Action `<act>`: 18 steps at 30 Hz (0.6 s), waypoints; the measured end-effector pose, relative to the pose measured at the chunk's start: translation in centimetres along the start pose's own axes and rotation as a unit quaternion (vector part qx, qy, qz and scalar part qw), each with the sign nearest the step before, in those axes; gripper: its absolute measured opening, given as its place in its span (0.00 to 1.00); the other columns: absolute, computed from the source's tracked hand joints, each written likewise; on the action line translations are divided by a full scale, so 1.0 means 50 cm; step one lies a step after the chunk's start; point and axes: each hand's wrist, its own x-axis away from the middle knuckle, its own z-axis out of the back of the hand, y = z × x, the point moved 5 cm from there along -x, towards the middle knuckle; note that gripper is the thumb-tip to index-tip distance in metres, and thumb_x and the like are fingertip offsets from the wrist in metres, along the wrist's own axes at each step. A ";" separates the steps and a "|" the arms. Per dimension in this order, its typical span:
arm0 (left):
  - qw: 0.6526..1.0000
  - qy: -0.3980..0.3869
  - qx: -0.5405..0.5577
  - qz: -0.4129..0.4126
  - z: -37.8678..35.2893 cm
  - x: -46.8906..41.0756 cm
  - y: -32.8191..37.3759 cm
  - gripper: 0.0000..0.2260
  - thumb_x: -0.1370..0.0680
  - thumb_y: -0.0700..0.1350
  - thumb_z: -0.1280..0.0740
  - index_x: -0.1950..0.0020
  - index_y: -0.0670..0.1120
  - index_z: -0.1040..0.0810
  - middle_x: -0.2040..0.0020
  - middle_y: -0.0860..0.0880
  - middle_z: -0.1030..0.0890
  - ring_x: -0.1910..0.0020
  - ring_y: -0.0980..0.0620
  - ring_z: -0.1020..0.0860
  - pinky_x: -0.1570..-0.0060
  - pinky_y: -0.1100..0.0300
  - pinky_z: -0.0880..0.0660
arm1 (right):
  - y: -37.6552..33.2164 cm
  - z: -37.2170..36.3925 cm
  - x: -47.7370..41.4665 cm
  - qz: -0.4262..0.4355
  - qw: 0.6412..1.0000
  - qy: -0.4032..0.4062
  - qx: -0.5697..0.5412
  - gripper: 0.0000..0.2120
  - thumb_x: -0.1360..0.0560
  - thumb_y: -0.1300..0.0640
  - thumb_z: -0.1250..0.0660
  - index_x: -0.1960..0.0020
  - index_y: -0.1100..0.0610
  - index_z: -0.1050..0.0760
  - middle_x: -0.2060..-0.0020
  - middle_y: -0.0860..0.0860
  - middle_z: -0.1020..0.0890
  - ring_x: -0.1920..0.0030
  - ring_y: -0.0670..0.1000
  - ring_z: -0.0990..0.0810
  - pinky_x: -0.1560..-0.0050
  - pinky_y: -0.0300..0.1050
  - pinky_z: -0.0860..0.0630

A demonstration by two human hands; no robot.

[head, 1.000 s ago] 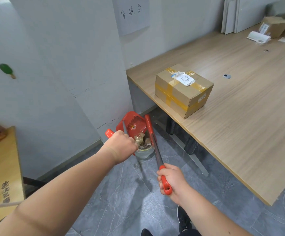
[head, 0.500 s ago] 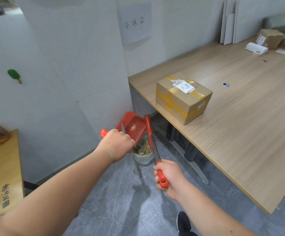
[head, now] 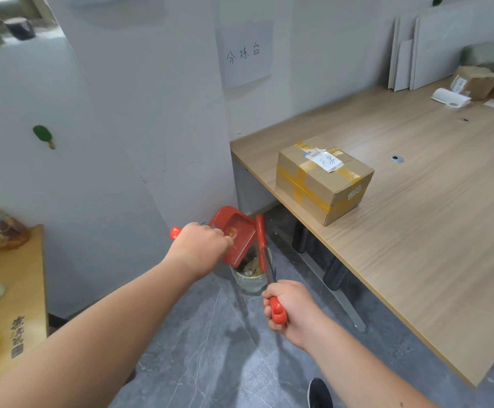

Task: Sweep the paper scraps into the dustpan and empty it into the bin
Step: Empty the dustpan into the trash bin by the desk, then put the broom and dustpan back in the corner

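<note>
Curled round the dustpan [head: 240, 232] handle, the left hand [head: 201, 245] tips the pan just beyond its knuckles over the bin [head: 250, 282] holding paper scraps [head: 250, 265], the right hand [head: 291, 307] clutching the broom [head: 260, 234]; emptying looks nearly done, so next lift the pan clear.

Setting: office-type parcel sorting room. Evidence: handwritten wall sign [head: 244, 54] reading 分拣台; long wood-grain desk [head: 416, 245] with cable grommet [head: 397, 159]; taped, labelled box [head: 313, 187] on it; more parcels [head: 475, 81] at the far end. White partitions [head: 151, 113], grey tile floor [head: 210, 348].
</note>
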 end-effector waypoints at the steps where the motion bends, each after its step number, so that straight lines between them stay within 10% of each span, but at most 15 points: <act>1: 1.000 0.001 0.015 0.022 0.006 -0.001 -0.008 0.08 0.20 0.44 0.39 0.45 0.53 0.23 0.53 0.51 0.18 0.52 0.44 0.18 0.62 0.56 0.36 | -0.009 -0.004 0.005 0.005 1.000 -0.007 0.026 0.07 0.27 0.69 0.38 0.59 0.59 0.33 0.70 0.57 0.28 0.76 0.51 0.30 0.76 0.36 0.42; 18: 0.958 0.065 0.114 0.257 0.117 0.022 -0.171 0.09 0.23 0.55 0.38 0.55 0.53 0.22 0.58 0.51 0.18 0.57 0.44 0.19 0.64 0.58 0.31 | -0.269 -0.217 0.083 0.064 0.971 -0.137 0.186 0.12 0.27 0.49 0.38 0.56 0.58 0.25 0.60 0.62 0.19 0.65 0.60 0.16 0.77 0.38 0.28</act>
